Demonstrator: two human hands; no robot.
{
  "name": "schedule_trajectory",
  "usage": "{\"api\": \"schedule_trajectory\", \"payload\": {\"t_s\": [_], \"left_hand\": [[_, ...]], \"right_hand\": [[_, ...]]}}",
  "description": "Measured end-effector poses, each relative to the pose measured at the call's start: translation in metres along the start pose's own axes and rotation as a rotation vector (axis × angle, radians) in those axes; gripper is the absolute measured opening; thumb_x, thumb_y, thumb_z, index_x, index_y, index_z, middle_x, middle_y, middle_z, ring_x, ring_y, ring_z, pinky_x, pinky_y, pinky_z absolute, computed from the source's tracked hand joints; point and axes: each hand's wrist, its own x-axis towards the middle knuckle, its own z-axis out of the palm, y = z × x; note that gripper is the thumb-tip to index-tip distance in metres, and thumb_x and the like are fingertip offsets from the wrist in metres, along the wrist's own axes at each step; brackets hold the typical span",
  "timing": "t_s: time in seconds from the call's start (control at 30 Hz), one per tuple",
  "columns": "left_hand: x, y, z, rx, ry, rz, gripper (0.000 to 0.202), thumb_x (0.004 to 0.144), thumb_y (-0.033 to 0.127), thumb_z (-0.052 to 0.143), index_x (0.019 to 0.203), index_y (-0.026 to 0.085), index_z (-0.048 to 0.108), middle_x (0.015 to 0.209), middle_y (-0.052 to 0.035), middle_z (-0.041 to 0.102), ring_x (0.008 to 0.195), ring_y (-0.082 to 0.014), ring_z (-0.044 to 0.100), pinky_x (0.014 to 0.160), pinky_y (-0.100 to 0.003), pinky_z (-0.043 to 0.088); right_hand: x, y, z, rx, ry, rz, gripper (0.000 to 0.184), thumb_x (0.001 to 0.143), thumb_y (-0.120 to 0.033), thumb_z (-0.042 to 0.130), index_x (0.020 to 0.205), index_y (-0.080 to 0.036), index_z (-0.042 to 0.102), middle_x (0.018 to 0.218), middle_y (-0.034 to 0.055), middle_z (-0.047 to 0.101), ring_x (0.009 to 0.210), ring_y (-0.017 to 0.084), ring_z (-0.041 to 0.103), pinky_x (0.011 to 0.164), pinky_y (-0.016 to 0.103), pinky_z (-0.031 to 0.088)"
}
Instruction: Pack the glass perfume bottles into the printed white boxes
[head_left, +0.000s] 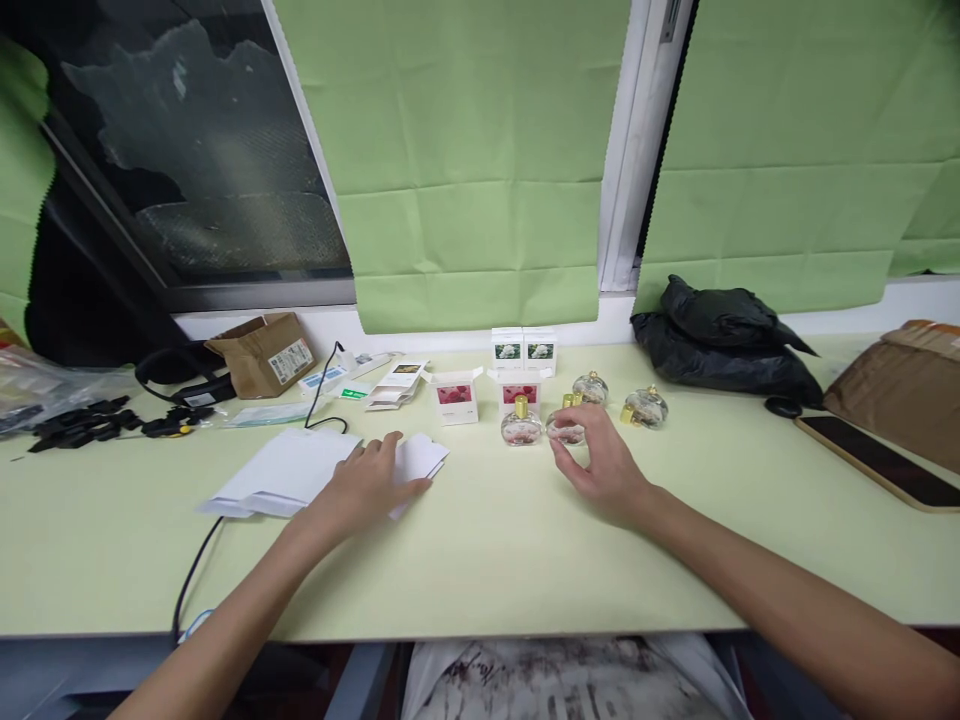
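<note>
My left hand (371, 485) bends over a small stack of white folded cards (421, 455), thumb and fingers at its edges. Larger white papers (289, 465) lie beside that hand. At the right, my right hand (604, 465) has thumb and index finger curled around a small round glass perfume bottle (564, 432), partly hidden by the fingers. Just left of it stands another perfume bottle with a gold cap (521, 428). Behind are a perfume bottle (591, 388) and one tipped on its side (648, 408). Two open white boxes with red flower pictures (455, 398) (519, 385) stand nearby.
Two white boxes with white-flower pictures (523, 350) stand by the wall. Leaflets (397, 385), a cardboard box (264, 355) and black straps (86, 425) lie left. Black plastic bags (724, 345), a phone (885, 460) and a brown parcel (900, 390) lie right.
</note>
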Motion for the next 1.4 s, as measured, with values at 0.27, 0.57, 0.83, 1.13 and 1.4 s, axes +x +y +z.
{"api": "schedule_trajectory", "payload": {"t_s": [0.27, 0.57, 0.83, 1.13, 1.4], "left_hand": [[0.014, 0.002, -0.013, -0.263, -0.076, 0.003, 0.106, 0.071, 0.08, 0.073, 0.154, 0.022, 0.042, 0.133, -0.0194, 0.067, 0.12, -0.0428, 0.065, 0.088, -0.045, 0.053], [0.01, 0.044, -0.012, -0.88, -0.166, 0.161, 0.077, 0.084, 0.069, 0.073, 0.142, 0.022, 0.053, 0.129, -0.0106, 0.072, 0.1, -0.0293, 0.072, 0.074, -0.034, 0.054], [0.011, 0.093, 0.022, -1.172, -0.155, 0.387, 0.058, 0.098, 0.067, 0.059, 0.13, 0.019, 0.054, 0.114, -0.0084, 0.069, 0.098, -0.0248, 0.066, 0.078, -0.033, 0.054], [0.001, 0.085, 0.037, -1.073, -0.075, 0.609, 0.081, 0.104, 0.067, 0.047, 0.166, 0.028, 0.014, 0.144, -0.0163, 0.059, 0.105, -0.0252, 0.063, 0.088, -0.039, 0.052], [-0.009, 0.069, 0.028, -0.742, -0.026, 0.671, 0.141, 0.066, 0.056, 0.096, 0.172, 0.034, 0.006, 0.149, -0.0193, 0.053, 0.099, -0.0278, 0.062, 0.081, -0.039, 0.052]], "right_hand": [[-0.002, -0.001, 0.002, 0.038, -0.161, 0.006, 0.034, 0.105, -0.019, 0.056, 0.138, -0.025, 0.048, 0.113, 0.0099, 0.066, 0.103, 0.026, 0.065, 0.089, 0.045, 0.057], [-0.003, -0.008, 0.004, 0.219, -0.37, 0.162, 0.015, 0.108, -0.026, 0.053, 0.117, -0.023, 0.065, 0.091, 0.0029, 0.067, 0.078, 0.018, 0.06, 0.073, 0.033, 0.049], [-0.006, -0.009, 0.016, 0.866, -0.54, 0.656, 0.045, 0.099, -0.056, 0.068, 0.127, -0.021, 0.063, 0.092, 0.0007, 0.066, 0.066, 0.013, 0.059, 0.055, 0.026, 0.048], [-0.001, -0.008, 0.015, 0.95, -0.38, 0.8, 0.035, 0.095, -0.029, 0.066, 0.129, -0.024, 0.06, 0.093, 0.0027, 0.074, 0.076, 0.021, 0.074, 0.058, 0.03, 0.06], [-0.003, 0.001, 0.016, 0.945, -0.311, 0.836, 0.037, 0.087, -0.041, 0.083, 0.113, -0.024, 0.063, 0.094, 0.0036, 0.075, 0.072, 0.021, 0.073, 0.049, 0.028, 0.056]]}}
